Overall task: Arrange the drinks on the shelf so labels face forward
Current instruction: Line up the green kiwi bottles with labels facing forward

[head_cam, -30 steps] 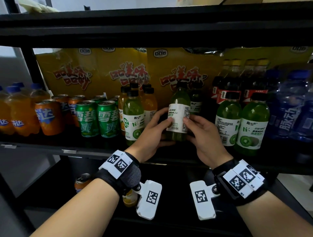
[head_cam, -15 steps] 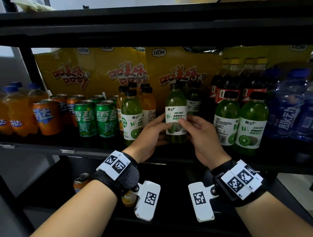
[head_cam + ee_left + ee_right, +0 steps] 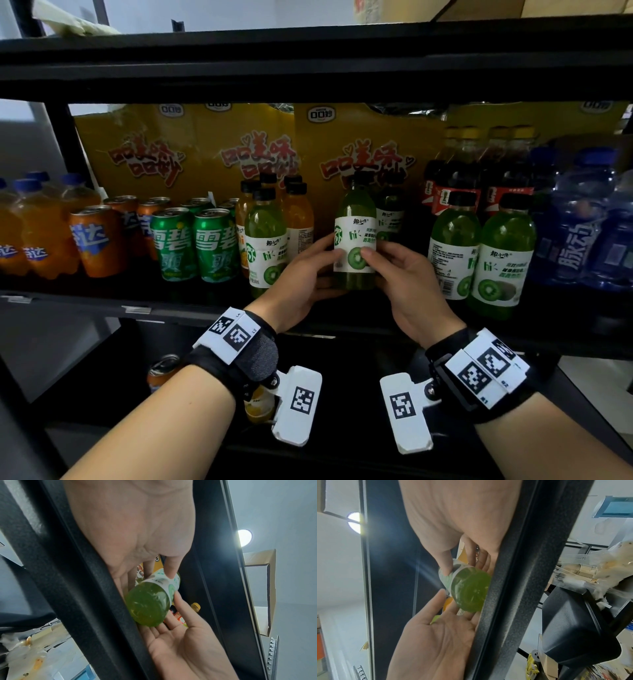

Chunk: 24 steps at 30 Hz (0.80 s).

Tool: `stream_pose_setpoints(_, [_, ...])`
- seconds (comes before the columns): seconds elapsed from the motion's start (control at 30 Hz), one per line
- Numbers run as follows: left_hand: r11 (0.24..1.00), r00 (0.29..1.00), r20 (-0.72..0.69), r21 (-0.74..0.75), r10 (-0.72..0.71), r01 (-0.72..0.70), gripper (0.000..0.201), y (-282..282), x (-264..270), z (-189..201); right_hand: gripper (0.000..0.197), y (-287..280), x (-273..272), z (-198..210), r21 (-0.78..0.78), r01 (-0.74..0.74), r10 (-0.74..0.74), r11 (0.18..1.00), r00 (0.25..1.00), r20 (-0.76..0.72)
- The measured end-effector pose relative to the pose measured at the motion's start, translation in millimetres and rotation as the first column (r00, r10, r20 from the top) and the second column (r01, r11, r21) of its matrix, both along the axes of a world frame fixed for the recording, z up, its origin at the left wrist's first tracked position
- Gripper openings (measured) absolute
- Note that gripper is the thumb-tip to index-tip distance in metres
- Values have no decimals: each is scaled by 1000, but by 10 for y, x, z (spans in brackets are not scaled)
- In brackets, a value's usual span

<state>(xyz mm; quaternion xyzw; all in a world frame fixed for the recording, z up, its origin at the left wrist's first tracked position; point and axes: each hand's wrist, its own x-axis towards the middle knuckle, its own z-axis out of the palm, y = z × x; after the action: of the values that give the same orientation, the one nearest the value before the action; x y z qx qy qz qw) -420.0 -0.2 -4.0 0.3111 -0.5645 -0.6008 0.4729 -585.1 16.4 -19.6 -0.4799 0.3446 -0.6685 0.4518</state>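
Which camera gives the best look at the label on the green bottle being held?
The head view: the green bottle stands upright, its kiwi label facing the camera between both thumbs. The left wrist and right wrist views mostly show its base and a sliver of label.

Left hand (image 3: 301, 274), right hand (image 3: 407, 274) holding upright kiwi bottle (image 3: 354, 240), label forward

Both forearms extend forward and slightly inward, each wrist carrying a black strap with white marker tags. The left hand (image 3: 301, 274) is raised with its palm turned rightward, thumb on the front of the green bottle (image 3: 356, 219) and fingers behind it. The right hand (image 3: 407, 277) mirrors this pose, palm turned leftward, thumb on the label front. Both thumbs lie close together, tips apart.
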Motion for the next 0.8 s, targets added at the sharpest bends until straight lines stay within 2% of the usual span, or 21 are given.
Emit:
stream_pose_setpoints(0.1, [1000, 1000, 7, -24, 9, -9, 41, -3, -4, -23, 28, -14, -8, 15, 40, -10, 9, 999, 1000, 21])
stream_pose_setpoints(0.27, [992, 996, -48, -106, 70, -75, 48, -3, -19, -62, 32, -5, 12, 11, 25, -32, 33, 999, 999, -44])
stream_pose_setpoints(0.37, [989, 997, -25, -121, 78, -80, 52, 12, -17, -76, 29, -3, 19, 12, 18, -33, 34, 999, 998, -50])
stream_pose_setpoints(0.53, [1000, 1000, -7, -5, 5, -5, 26, 4, -3, -22, 28, -12, 23, 9, 17, -7, 7, 1000, 1000, -28])
stream_pose_setpoints(0.67, [999, 999, -2, -27, 42, -42, 31, -12, -5, -40, 33, -8, 9, 20, 39, 9, -10, 999, 1000, 20])
stream_pose_setpoints(0.8, [995, 998, 46, -99, 34, -29, 35, -3, 1, -75, 33, 2, 13, 7, 21, 8, -6, 1000, 998, -58])
